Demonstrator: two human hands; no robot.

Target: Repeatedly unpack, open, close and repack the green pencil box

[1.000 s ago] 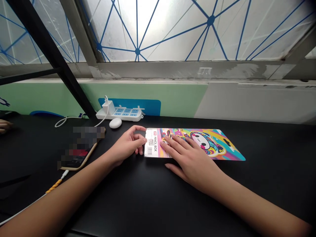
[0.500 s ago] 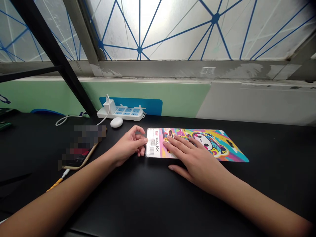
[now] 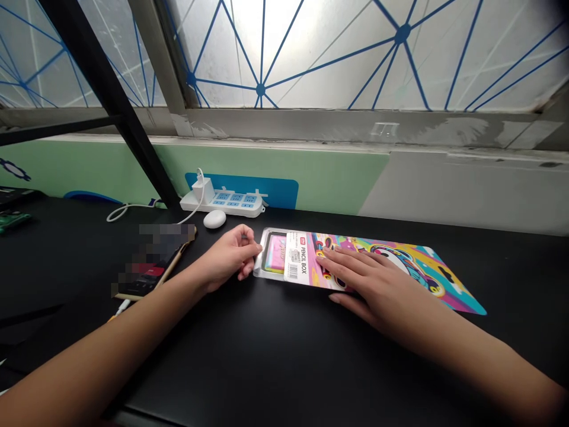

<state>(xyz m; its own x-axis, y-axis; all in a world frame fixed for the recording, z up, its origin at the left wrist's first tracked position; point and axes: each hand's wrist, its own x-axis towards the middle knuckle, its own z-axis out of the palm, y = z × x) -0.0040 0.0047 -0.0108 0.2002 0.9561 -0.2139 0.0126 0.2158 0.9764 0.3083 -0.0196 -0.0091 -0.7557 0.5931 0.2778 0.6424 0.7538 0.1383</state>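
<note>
A colourful backing card (image 3: pixel 453 279) marked "PENCIL BOX" lies face up on the black desk (image 3: pixel 284 356). From under its left end sticks out a clear plastic tray (image 3: pixel 259 267) with a pink pencil box (image 3: pixel 276 252) inside; the rest of both is hidden by the card. My left hand (image 3: pixel 231 255) pinches the left edge of the tray between thumb and curled fingers. My right hand (image 3: pixel 373 281) rests flat on the card with its fingers stretched out, thumb at the near edge.
Behind my left hand stand a white power strip (image 3: pixel 229 203) with a plugged-in charger (image 3: pixel 203 190) and a white rounded object (image 3: pixel 214 219). A phone (image 3: pixel 153 273) on a cable lies to the left. A black slanted post (image 3: pixel 133 142) rises at the back left.
The card has slid right under my right hand, baring the tray's left end and part of the pink pencil box. My left hand stays near the same spot. The view has shifted slightly.
</note>
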